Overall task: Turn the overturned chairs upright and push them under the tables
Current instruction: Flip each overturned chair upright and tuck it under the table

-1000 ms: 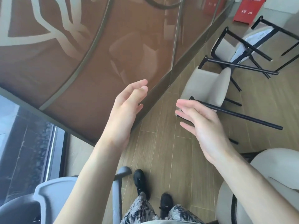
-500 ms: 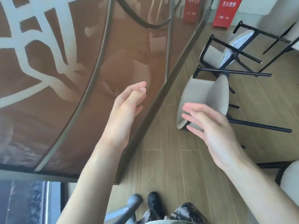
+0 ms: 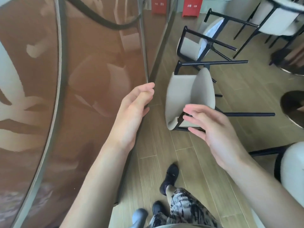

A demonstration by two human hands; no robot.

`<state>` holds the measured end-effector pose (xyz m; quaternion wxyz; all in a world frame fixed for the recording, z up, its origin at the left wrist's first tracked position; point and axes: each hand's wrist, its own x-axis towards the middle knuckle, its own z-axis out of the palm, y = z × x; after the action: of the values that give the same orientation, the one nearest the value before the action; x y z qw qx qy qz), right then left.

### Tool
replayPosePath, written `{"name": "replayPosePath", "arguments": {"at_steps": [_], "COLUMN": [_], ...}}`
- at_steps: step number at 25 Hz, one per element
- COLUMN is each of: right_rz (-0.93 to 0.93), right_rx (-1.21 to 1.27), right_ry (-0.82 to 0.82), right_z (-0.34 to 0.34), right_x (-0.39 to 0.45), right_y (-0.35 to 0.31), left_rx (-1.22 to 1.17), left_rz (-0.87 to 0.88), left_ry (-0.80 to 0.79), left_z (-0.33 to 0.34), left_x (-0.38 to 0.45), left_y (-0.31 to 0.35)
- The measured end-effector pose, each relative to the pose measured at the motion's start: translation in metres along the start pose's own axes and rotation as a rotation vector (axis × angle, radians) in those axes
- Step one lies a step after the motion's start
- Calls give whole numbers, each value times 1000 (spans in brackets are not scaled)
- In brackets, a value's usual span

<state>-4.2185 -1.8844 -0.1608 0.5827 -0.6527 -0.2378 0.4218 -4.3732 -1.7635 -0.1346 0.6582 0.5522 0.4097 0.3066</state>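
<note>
An overturned beige chair (image 3: 185,94) with black legs lies on its side on the wood floor, just ahead of me. Behind it lies a second overturned chair (image 3: 189,45), also on its side, with a paper on its seat. My left hand (image 3: 131,116) is raised and open beside the brown wall panel, left of the near chair. My right hand (image 3: 212,134) is open with fingers spread, held in front of the near chair's lower edge and not gripping it.
A glossy brown wall panel (image 3: 74,79) runs along the left. An upright white chair (image 3: 279,18) stands at a table at the top right. Another white chair (image 3: 292,168) is at the right edge. Red signs (image 3: 190,7) stand by the far wall. My feet (image 3: 169,178) are on the floor.
I have walked forward, so both overturned chairs are closer. Both hands stay open and raised, with the right hand now over the near chair's lower edge.
</note>
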Motion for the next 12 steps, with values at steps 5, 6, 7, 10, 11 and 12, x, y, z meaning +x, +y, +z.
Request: {"name": "replayPosePath", "arguments": {"at_steps": [5, 6, 7, 10, 11, 12], "right_rz": [4, 0, -2, -12, -18, -24], "right_rx": [39, 55, 71, 89, 96, 101], "right_ry": [44, 45, 46, 55, 57, 59], "right_z": [-11, -12, -14, -24, -27, -30], "right_x": [61, 76, 92, 141, 154, 166], "right_y": [-14, -19, -24, -38, -41, -44], "left_rx": [52, 69, 84, 119, 120, 121], "left_rz": [-20, -26, -31, -36, -33, -29], "left_ry": [-85, -95, -100, -102, -104, -107], "left_z": [27, 31, 37, 56, 63, 68], "left_x": [58, 72, 88, 136, 150, 162], "left_y": [11, 15, 20, 35, 38, 42]}}
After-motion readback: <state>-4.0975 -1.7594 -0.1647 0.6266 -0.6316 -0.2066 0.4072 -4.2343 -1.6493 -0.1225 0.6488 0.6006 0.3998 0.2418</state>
